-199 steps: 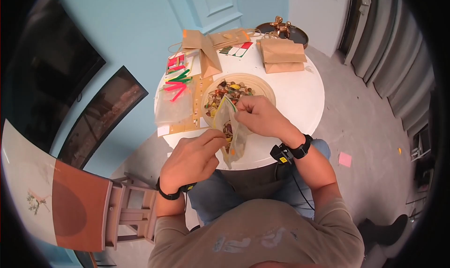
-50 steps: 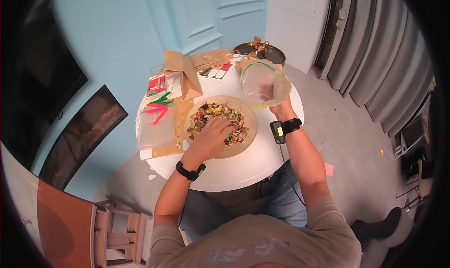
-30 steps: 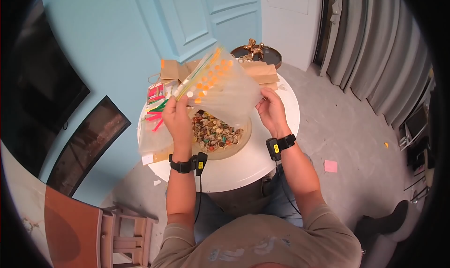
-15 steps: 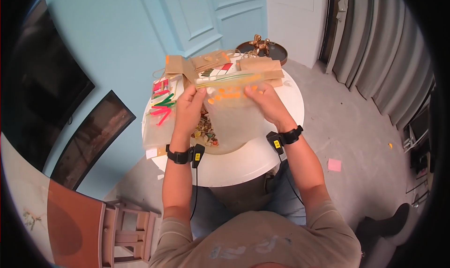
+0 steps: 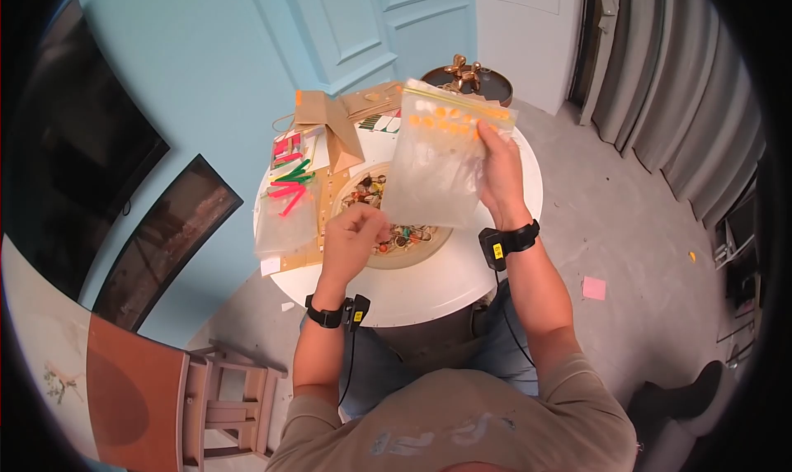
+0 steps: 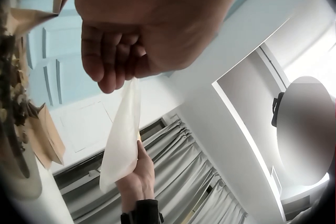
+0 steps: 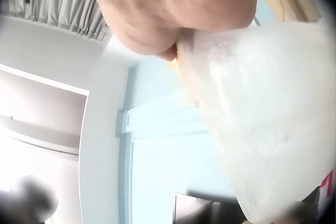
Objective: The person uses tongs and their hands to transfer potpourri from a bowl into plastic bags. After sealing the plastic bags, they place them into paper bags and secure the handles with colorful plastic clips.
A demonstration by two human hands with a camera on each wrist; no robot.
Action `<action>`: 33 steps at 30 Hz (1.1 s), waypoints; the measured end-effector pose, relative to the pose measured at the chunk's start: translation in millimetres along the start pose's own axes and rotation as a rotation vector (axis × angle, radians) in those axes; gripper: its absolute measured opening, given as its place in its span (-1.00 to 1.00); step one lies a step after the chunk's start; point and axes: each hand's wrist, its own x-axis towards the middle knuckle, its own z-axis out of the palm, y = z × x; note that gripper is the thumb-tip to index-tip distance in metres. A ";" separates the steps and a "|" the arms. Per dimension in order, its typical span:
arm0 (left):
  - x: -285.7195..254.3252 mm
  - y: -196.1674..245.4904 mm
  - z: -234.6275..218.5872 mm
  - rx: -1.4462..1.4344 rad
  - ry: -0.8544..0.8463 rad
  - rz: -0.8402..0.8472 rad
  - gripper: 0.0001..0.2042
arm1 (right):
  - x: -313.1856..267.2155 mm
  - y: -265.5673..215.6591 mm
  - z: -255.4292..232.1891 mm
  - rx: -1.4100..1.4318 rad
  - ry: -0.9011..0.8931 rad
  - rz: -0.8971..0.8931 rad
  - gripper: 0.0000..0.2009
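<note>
A translucent zip bag (image 5: pixel 433 175) with orange and white dots under its zip strip hangs flat above the table, zip side away from the body. My right hand (image 5: pixel 502 171) holds its right edge near the zip, thumb in front. At the lower left corner, my left hand (image 5: pixel 353 237) pinches the bag with curled fingers; in the left wrist view the bag (image 6: pixel 123 134) tapers up to those fingertips. Behind the bag and left hand, partly hidden, lies a round beige tray (image 5: pixel 429 253) of small mixed shell-like pieces (image 5: pixel 363 193) with yellow, green and red bits.
On the white round table (image 5: pixel 396 299), a brown paper bag (image 5: pixel 334 129) stands at the back left. Pink and green strips (image 5: pixel 289 187) lie by another clear bag (image 5: pixel 285 228) on the left. A dark round tray (image 5: pixel 491 84) with a shiny copper-coloured figure (image 5: pixel 464 74) sits beyond.
Earlier the left hand was in the bag, later among the pieces in the tray. Since then both hands turned the bag zip side away, and the left hand moved down to its lower corner.
</note>
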 end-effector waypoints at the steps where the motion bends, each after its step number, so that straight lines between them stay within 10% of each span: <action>1: 0.0 1.5 -0.7 0.002 0.048 0.006 -0.87 | 0.8 -2.6 -2.3 0.015 0.010 -0.017 -0.58; 7: 14.2 -4.7 4.0 -0.297 0.354 0.167 -0.80 | -2.1 4.5 -3.0 0.141 0.043 -0.028 -0.59; 10: 14.9 20.5 55.9 -0.906 0.412 -0.119 -0.78 | -11.8 20.4 7.6 0.084 0.162 0.030 -0.62; 16: 8.9 -36.5 28.0 -0.262 0.276 -0.019 -0.54 | -8.9 24.7 -6.5 0.109 0.108 0.014 -0.67; 19: 4.1 -44.4 -3.0 -0.609 0.134 0.123 -0.43 | -12.7 7.9 -8.2 0.112 -0.037 0.010 -0.68; 22: 7.2 -10.1 -40.2 -0.658 -0.351 0.039 -0.42 | -11.6 -1.0 -14.5 -0.005 -0.273 0.173 -0.68; 28: 7.7 -3.2 -16.0 -0.132 -0.038 -0.107 -0.67 | -26.4 17.9 18.4 -0.200 -0.382 0.242 -0.63; 33: 9.5 10.5 -10.6 -0.371 0.289 0.019 -0.78 | -48.5 30.6 1.7 -0.506 -0.506 0.342 -0.78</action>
